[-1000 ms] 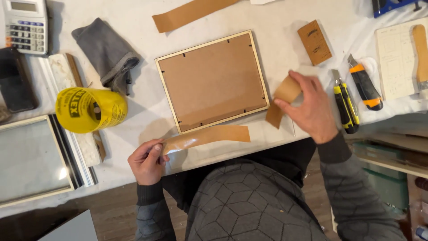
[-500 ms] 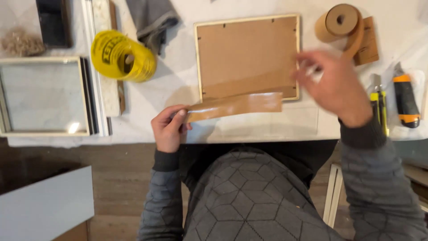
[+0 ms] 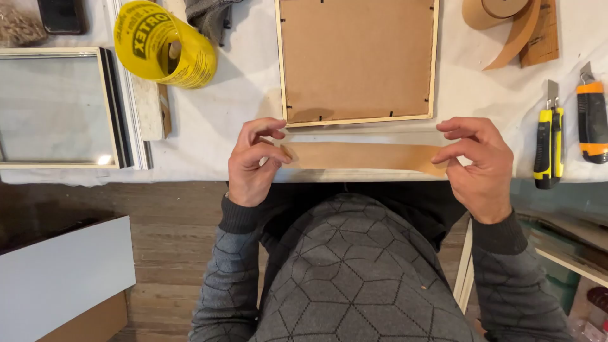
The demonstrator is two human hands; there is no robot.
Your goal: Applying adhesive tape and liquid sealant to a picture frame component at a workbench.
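Note:
A strip of brown paper tape (image 3: 364,156) is stretched level between my two hands, just below the lower edge of a picture frame (image 3: 358,60) that lies face down with its brown backing board up. My left hand (image 3: 253,161) pinches the strip's left end. The right end is pinched by my right hand (image 3: 478,164). The roll of brown tape (image 3: 497,11) lies at the top right, beyond the frame, with a loose tail hanging down.
A yellow roll (image 3: 166,45) lies at the top left beside a wooden strip (image 3: 149,104). A second frame with glass (image 3: 60,107) sits at the far left. Two utility knives, yellow (image 3: 546,145) and orange (image 3: 592,117), lie at the right. The white table edge (image 3: 190,174) runs in front of me.
My right hand left the tape roll at the back and came down to grip the strip's right end. The strip now hangs taut and level between both hands, below the frame.

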